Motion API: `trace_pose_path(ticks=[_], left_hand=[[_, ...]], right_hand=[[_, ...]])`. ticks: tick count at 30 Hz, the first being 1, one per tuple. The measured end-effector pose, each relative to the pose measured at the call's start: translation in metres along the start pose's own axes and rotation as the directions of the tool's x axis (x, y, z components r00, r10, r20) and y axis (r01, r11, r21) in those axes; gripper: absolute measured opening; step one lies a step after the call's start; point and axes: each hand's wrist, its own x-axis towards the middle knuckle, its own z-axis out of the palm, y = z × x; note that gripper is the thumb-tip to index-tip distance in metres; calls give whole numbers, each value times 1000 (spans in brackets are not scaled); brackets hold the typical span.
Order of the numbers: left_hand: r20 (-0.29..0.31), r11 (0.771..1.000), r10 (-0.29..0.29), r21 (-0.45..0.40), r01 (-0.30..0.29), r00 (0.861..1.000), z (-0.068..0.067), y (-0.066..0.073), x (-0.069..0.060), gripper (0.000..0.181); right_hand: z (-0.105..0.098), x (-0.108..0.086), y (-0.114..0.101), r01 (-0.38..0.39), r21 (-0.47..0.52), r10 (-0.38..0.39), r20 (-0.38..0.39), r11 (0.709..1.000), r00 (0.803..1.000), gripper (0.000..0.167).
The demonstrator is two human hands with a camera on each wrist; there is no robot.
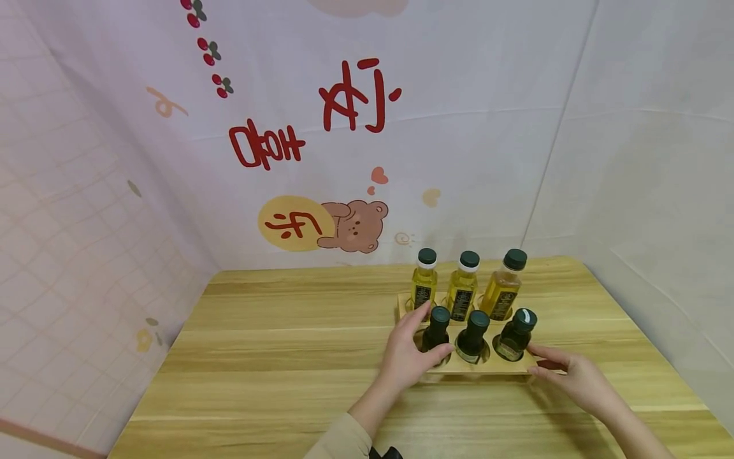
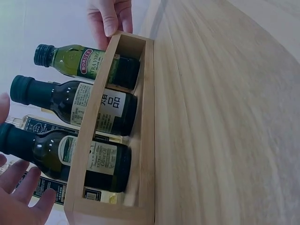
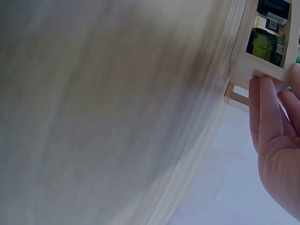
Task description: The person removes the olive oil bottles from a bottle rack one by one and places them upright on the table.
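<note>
A wooden two-tier rack [image 1: 467, 368] stands on the table with several small bottles upright in its round holes. The front row has a dark left bottle [image 1: 438, 325], a middle bottle [image 1: 476, 331] and a right bottle [image 1: 518, 328], all green-capped. Behind them stand three clear bottles of yellow oil [image 1: 461, 284]. My left hand [image 1: 404, 350] spreads around the left front bottle; in the left wrist view its fingers [image 2: 30, 187] stand apart near the neck, contact unclear. My right hand [image 1: 579, 379] touches the rack's right end; in the right wrist view straight fingers [image 3: 269, 108] lie against the end panel.
The wooden tabletop [image 1: 275, 338] stretches left of the rack and in front of it. A white printed cloth [image 1: 470, 146] hangs behind the table, with more cloth along both sides. The rack stands toward the right part of the table.
</note>
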Motion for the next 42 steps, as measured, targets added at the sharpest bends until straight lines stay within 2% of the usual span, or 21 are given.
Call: trace_pose_path(ticks=[5, 14, 18, 27, 36, 42], left_hand=[[-12, 998, -15, -55, 15, 1000, 5, 0, 2, 74], [-65, 992, 13, -125, -21, 998, 9, -3, 5, 62], [-69, 987, 20, -159, -31, 997, 10, -3, 8, 57], [-83, 981, -15, -195, -2, 996, 8, -2, 14, 47], [-62, 974, -2, -226, -12, 998, 6, -1, 16, 42], [-47, 962, -11, -274, -3, 999, 5, -2, 17, 40]], right_hand=[[0, 0, 0, 1, -3, -1, -1, 1000, 1000, 47], [0, 0, 1, 14, 14, -14, 0, 1000, 1000, 47], [1, -1, 1, 10, 13, -10, -7, 1000, 1000, 47], [2, -1, 0, -8, 18, 8, -5, 1000, 1000, 47], [1, -1, 2, -4, 17, 5, -3, 1000, 1000, 48], [2, 1, 2, 7, 13, -7, -7, 1000, 1000, 47]])
